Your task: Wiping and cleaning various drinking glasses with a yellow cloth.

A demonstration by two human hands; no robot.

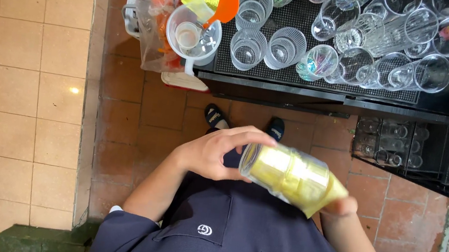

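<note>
A clear drinking glass (282, 172) lies on its side in front of my chest, with a yellow cloth (320, 195) stuffed inside it and wrapped over its base. My left hand (212, 150) grips the glass around its open rim, fingers curled over the top. Under the base end sits my right hand (342, 207), mostly covered by the cloth, with only a thumb showing. Both hands hold the glass above the red tiled floor, just below the counter edge.
A black counter (300, 90) ahead carries a rubber mat (292, 18) with several clear glasses, upright and on their sides. A white measuring jug (192, 39) with an orange spatula (225, 6) stands at its left end. A rack of glasses (392, 143) sits under the counter.
</note>
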